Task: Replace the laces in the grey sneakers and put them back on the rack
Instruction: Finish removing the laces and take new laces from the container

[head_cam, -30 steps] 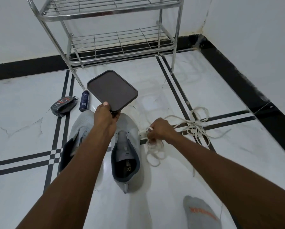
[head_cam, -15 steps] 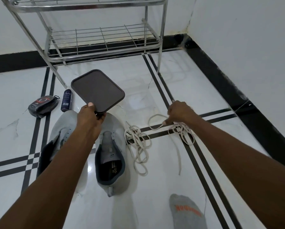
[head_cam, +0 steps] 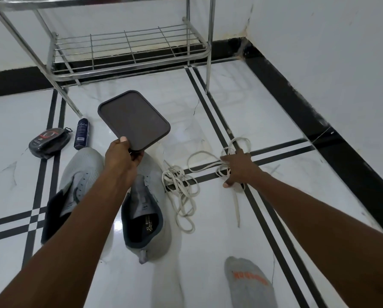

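Note:
Two grey sneakers without laces lie side by side on the white floor, one on the left (head_cam: 79,174) and one to its right (head_cam: 146,207), both partly under my left arm. My left hand (head_cam: 121,158) pinches the near corner of a dark brown tray (head_cam: 133,121) held above them. A loose heap of white lace (head_cam: 181,192) lies right of the sneakers. My right hand (head_cam: 236,168) reaches down onto a second bundle of white lace (head_cam: 237,145) on the black floor stripes, fingers curled into its strands. The steel shoe rack (head_cam: 128,52) stands at the back.
A black shoe brush (head_cam: 49,141) and a dark spray can (head_cam: 82,133) lie left of the rack's leg. My grey-socked foot (head_cam: 248,283) is at the bottom right. The wall and black skirting close the right side.
My right hand left the lace heap beside the sneakers and moved right to the other bundle, lowering onto it. The tray stays held in my left hand.

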### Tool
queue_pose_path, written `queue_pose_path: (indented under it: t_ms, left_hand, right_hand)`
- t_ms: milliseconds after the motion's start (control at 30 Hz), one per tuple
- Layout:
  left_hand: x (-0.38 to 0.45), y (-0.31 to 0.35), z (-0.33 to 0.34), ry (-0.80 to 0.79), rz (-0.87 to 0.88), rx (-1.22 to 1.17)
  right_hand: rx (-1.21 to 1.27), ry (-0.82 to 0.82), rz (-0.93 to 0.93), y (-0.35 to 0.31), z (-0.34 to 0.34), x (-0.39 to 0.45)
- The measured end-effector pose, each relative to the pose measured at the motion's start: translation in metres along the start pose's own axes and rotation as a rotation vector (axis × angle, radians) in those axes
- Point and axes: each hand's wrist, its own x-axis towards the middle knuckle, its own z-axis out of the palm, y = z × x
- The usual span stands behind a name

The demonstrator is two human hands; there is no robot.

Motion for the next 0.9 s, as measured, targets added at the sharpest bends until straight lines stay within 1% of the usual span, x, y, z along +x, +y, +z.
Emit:
queue_pose_path:
  t_ms: [67, 100, 200, 300, 333, 400, 433, 500, 533, 667, 800, 900]
  left_hand:
    - [0.002, 0.0, -0.002, 0.0, 0.0, 0.007]
    - [0.003, 0.001, -0.003, 0.003, -0.002, 0.009]
    - [0.004, 0.0, -0.005, 0.013, -0.012, -0.006]
    - [0.003, 0.002, -0.007, 0.01, -0.009, -0.025]
    - [0.004, 0.003, -0.007, 0.008, -0.01, -0.028]
    - [0.006, 0.006, -0.008, 0.006, -0.009, -0.035]
    - [0.007, 0.007, -0.009, 0.007, -0.009, -0.04]
    - [0.009, 0.012, -0.009, 0.019, -0.011, -0.066]
    - [0.01, 0.014, -0.009, 0.028, -0.015, -0.085]
    - [0.014, 0.025, -0.009, 0.04, -0.022, -0.138]
    - [0.017, 0.03, -0.008, 0.039, -0.015, -0.164]
    - [0.02, 0.032, -0.008, 0.036, -0.021, -0.171]
  right_hand:
    - [0.086, 0.136, -0.048, 0.007, 0.007, 0.003]
    - [0.103, 0.185, -0.043, 0.009, 0.012, 0.002]
    - [0.134, 0.23, -0.001, 0.008, 0.025, -0.004]
    - [0.242, 0.315, 0.099, 0.005, 0.015, -0.003]
    - [0.329, 0.346, 0.118, 0.004, 0.005, -0.003]
    - [0.58, 0.344, 0.148, 0.0, -0.025, -0.002]
    - [0.765, 0.313, 0.159, -0.003, -0.041, -0.006]
    - [1.128, 0.264, 0.11, -0.016, -0.078, -0.012]
    - [1.232, 0.256, 0.081, -0.024, -0.096, -0.017]
    - [1.504, 0.225, -0.023, -0.058, -0.164, -0.017]
    - [1.618, 0.242, -0.109, -0.095, -0.197, 0.001]
    - [1.528, 0.305, -0.086, -0.118, -0.196, 0.02]
